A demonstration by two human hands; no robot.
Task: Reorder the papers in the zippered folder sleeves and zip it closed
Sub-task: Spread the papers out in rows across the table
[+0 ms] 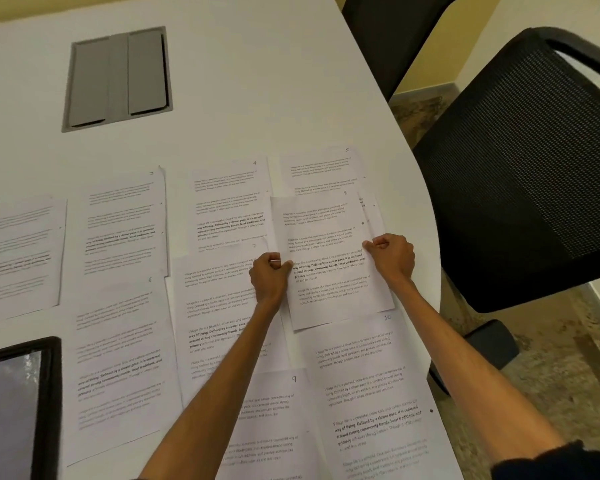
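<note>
Several numbered printed papers lie spread over the white table (257, 81). I hold the sheet numbered 8 (326, 258) by both side edges: my left hand (271, 275) pinches its left edge, my right hand (392, 258) pinches its right edge. It lies over sheet 5 (323, 168) and beside sheet 4 (229, 199). Sheet 7 (215, 299) sits under my left forearm; sheets 9 (274, 427) and 10 (368, 375) lie nearer me, sheet 6 (118, 358) to the left. The black zippered folder (18, 407) lies open at the lower left, a clear sleeve showing.
A grey cable hatch (118, 77) is set into the table at the back. A black mesh chair (520, 168) stands at the right, close to the table's curved edge; another chair back (395, 36) is behind it. Two more sheets lie at the far left.
</note>
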